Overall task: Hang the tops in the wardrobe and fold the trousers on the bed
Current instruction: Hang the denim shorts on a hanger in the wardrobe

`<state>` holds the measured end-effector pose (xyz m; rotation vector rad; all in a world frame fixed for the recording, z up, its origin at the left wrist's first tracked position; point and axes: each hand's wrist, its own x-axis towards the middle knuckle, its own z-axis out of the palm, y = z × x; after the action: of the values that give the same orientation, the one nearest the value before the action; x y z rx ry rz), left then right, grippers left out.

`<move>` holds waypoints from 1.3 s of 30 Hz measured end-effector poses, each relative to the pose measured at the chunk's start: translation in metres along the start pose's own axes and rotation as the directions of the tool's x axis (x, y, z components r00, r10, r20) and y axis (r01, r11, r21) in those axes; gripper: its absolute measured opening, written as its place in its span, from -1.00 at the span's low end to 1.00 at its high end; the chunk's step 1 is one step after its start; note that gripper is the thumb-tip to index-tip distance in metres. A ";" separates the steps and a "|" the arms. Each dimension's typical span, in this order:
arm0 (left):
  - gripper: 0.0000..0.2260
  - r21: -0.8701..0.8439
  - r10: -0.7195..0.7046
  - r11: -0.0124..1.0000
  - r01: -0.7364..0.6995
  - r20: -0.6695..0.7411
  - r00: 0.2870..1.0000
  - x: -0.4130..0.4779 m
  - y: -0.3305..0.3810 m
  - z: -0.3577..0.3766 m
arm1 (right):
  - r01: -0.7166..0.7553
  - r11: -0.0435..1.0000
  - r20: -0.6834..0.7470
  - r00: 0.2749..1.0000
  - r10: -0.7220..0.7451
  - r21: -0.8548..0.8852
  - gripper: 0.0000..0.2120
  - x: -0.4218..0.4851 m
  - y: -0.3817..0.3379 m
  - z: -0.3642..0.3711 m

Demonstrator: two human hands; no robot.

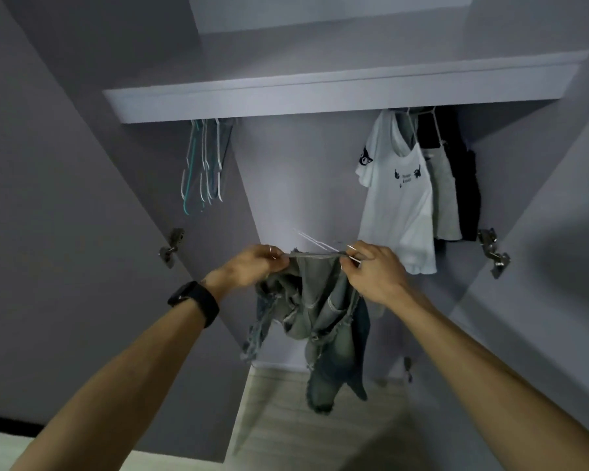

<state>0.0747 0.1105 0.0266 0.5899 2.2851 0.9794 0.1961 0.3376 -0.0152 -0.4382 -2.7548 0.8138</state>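
Now pinches the denim garment [320, 307] by its upper edge, stretched level between left grip [255, 266] and right grip [371, 271], length hanging downward.

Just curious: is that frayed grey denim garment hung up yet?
Not yet: left hand and right hand hold the frayed grey denim garment below the white shelf.

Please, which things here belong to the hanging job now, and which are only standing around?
In the job:
left hand, right hand, denim garment, white hanger, wardrobe

Not in use now:
spare hangers, white T-shirt already hung, black clothes, door hinge, wristwatch
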 end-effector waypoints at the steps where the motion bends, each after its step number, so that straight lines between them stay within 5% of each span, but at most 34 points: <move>1: -0.83 -0.063 -0.001 0.998 0.004 0.037 0.999 0.001 0.002 0.005 | -0.018 1.000 0.027 0.999 0.018 -0.022 -0.82 0.001 0.007 0.000; 4: -0.77 0.239 0.064 0.968 -0.072 0.039 0.997 0.009 0.013 0.014 | -0.053 0.998 0.064 0.996 0.055 -0.031 -0.84 0.001 0.021 0.008; 9: -0.68 0.833 0.297 0.548 -0.071 -0.115 0.948 0.025 0.026 0.033 | -0.126 0.992 0.078 0.989 0.124 0.022 -0.88 -0.002 0.030 0.018; 11: -0.69 0.907 0.430 0.422 -0.005 -0.195 0.882 0.029 0.024 0.041 | -0.177 0.977 0.066 0.983 0.170 0.119 -0.84 -0.011 0.032 0.019; 14: -0.70 0.931 0.463 0.365 0.029 -0.208 0.861 0.037 0.019 0.048 | -0.260 0.880 0.016 0.961 0.277 0.398 -0.75 -0.036 0.039 0.015; 17: -0.68 0.918 0.446 0.392 0.056 -0.244 0.861 0.043 0.011 0.046 | -0.249 0.770 -0.020 0.947 0.321 0.587 -0.76 -0.071 0.043 0.003; 23: -0.66 0.878 0.448 0.477 0.036 -0.278 0.850 0.050 0.015 0.047 | -0.256 0.756 -0.047 0.934 0.355 0.603 -0.75 -0.107 0.054 -0.002; 28: -0.66 0.831 0.452 0.556 -0.016 -0.286 0.845 0.042 0.035 0.055 | -0.231 0.838 -0.017 0.961 0.275 0.494 -0.73 -0.079 0.036 0.002; 32: -0.74 0.675 0.464 0.726 -0.133 -0.338 0.818 0.023 0.051 0.080 | -0.246 0.904 0.071 0.969 0.236 0.349 -0.68 -0.042 0.005 0.013; 36: -0.77 0.653 0.549 0.721 -0.234 -0.330 0.768 -0.004 0.038 0.084 | -0.329 0.699 0.028 0.914 0.406 0.635 -0.75 -0.018 -0.011 0.018; 39: -0.71 0.592 0.499 0.767 -0.246 -0.311 0.809 -0.024 0.026 0.084 | -0.252 0.654 -0.031 0.921 0.388 0.713 -0.75 -0.016 -0.025 0.026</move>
<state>0.1514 0.1547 0.0067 1.2187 2.9687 0.6944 0.1979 0.2989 -0.0243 -0.7906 -1.9865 1.7156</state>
